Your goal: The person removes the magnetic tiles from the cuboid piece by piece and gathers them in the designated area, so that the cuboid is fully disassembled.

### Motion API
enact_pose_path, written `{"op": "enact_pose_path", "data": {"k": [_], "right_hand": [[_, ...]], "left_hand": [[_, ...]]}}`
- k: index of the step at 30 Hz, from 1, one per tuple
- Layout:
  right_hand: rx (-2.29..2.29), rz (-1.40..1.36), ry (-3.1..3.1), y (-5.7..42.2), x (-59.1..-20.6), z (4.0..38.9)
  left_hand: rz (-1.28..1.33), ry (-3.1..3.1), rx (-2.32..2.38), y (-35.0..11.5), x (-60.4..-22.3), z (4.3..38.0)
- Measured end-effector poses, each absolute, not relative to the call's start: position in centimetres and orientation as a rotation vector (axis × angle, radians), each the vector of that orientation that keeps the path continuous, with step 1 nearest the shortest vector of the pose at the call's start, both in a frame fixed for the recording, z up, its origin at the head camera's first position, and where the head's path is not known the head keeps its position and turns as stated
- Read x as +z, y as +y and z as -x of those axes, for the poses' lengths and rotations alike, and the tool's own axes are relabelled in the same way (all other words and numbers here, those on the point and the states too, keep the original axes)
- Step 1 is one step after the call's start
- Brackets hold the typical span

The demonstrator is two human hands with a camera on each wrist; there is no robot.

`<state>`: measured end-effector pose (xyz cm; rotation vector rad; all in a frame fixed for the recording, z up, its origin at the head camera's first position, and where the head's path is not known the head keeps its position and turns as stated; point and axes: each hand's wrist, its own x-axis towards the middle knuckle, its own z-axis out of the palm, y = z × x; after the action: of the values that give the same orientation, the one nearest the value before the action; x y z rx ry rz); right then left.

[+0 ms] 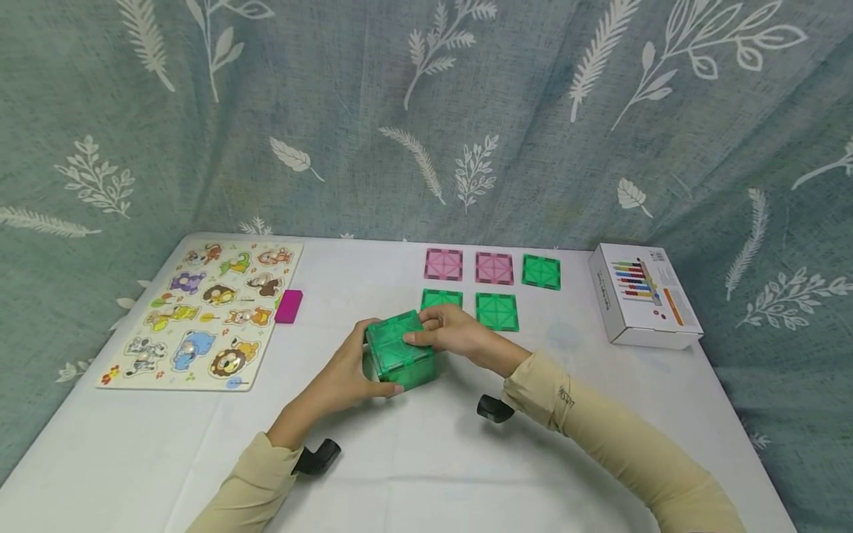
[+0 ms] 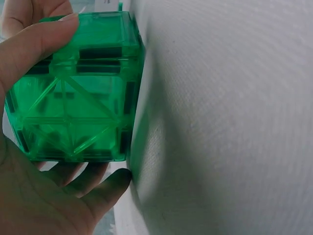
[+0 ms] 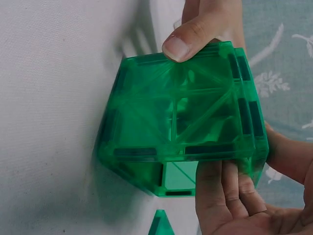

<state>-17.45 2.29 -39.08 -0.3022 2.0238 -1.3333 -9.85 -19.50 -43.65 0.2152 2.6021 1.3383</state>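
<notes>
A hollow cube of see-through green magnetic tiles (image 1: 395, 346) stands at the middle of the white table. My left hand (image 1: 345, 379) grips it from the left, thumb along the near lower side and fingers round the far left side. From the right, my right hand (image 1: 461, 337) pinches the upper tile, its thumb on top. In the right wrist view, right-hand fingers (image 3: 211, 191) reach into the cube's uncovered side. The left wrist view shows one crossed-rib face of the cube (image 2: 66, 117) close up, next to the tabletop.
Behind the cube lie pink tiles (image 1: 443, 264) and green tiles (image 1: 496, 312), flat in two rows. An animal puzzle board (image 1: 200, 314) is at left, a magenta block (image 1: 289, 306) by its edge. A white box (image 1: 643, 296) stands at right, before the leaf-patterned curtain (image 1: 373, 148).
</notes>
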Motion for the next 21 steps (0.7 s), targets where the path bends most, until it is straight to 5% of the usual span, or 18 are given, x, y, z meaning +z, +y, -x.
{"op": "enact_pose_path", "data": {"k": [21], "right_hand": [[-1.400,0.342,2.056,2.45,-39.42,17.31]], "left_hand": [[-0.247,2.596,1.307,-19.58,-44.02,9.95]]}}
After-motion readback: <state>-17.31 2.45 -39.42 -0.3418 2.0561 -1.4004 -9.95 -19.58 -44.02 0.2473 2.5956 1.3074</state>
